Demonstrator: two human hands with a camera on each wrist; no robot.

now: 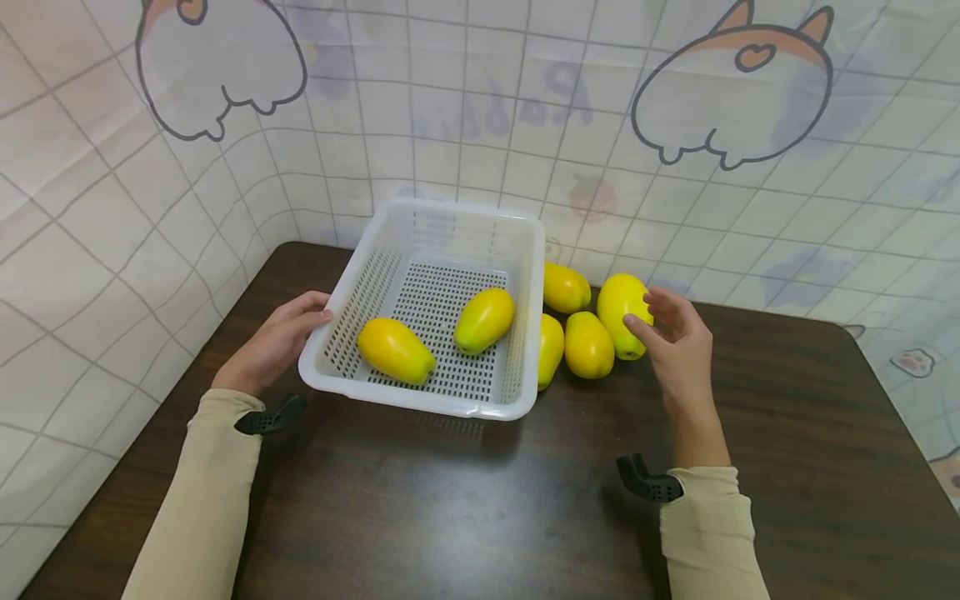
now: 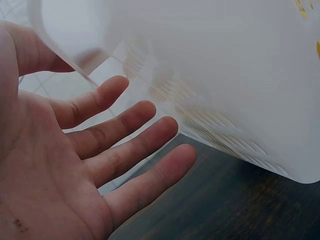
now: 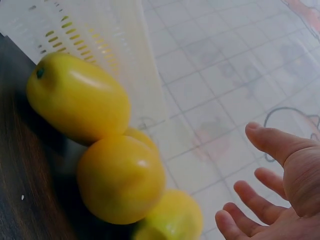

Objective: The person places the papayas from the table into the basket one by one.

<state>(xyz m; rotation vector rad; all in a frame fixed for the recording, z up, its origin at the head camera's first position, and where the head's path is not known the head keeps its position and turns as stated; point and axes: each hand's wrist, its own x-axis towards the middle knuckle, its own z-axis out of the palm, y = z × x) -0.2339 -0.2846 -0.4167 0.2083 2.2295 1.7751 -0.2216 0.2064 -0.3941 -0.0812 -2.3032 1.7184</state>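
A white slotted plastic basket [image 1: 431, 404] holds two oval yellow-green fruits, mango-like in shape, one fruit [image 1: 395, 350] at the left and another fruit [image 1: 484, 321] at the right. My left hand [image 1: 273, 342] holds the basket's left rim, thumb over the edge; the other fingers [image 2: 145, 140] spread nearly straight along its outside. Beyond the right wall, several similar fruits lie close together. My right hand [image 1: 678, 350] is at the right edge of the largest fruit [image 1: 621, 304], thumb and fingers apart with nothing between them. In the right wrist view, that hand's fingers [image 3: 260, 202] are loosely bent.
The outside group includes a rear fruit [image 1: 566, 288], a front fruit [image 1: 588, 346] and one partly hidden behind the basket wall [image 1: 550, 350]. Everything is on a dark wooden table [image 1: 420, 517]. A cloth with a grid pattern [image 1: 480, 158] hangs behind and at the left.
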